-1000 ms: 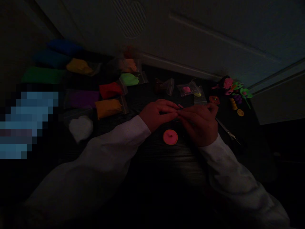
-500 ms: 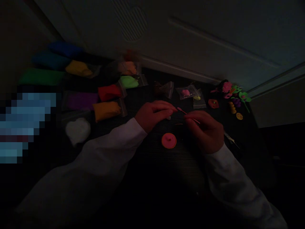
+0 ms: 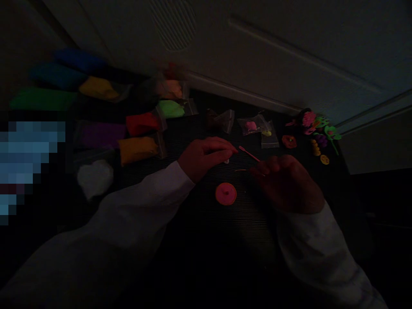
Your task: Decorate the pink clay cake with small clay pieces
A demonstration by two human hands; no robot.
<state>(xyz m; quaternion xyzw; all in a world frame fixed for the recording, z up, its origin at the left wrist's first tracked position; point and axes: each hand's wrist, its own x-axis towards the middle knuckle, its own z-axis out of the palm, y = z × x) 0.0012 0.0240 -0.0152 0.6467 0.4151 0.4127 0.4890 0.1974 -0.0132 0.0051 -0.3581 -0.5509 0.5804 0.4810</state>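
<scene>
My left hand (image 3: 206, 158) rests low over the dark table, fingers together and thumb drawn in against them. A small whitish piece (image 3: 226, 161) shows just under its thumb; most of it is hidden. My right hand (image 3: 288, 182) is turned so the palm shows, with the fingers curled around a thin pale stick (image 3: 241, 170). A pink modelling tool (image 3: 249, 153) with a flattened tip lies between the hands, its far end by my right fingers. Below and between them sits a pink disc (image 3: 225, 196) with an orange rim and a small dark centre.
Bags of coloured clay, including orange (image 3: 138, 150), purple (image 3: 103, 135), red (image 3: 141, 123) and white (image 3: 95, 178), fill the left side. Small bags, one with pink clay (image 3: 251, 126), lie behind. Finished clay flowers (image 3: 309, 119) and a yellow round face (image 3: 325, 159) stand at right.
My right hand has let go of the pink tool, turned palm up and closed around the thin stick. My left hand stays nearly in place. The view has shifted slightly.
</scene>
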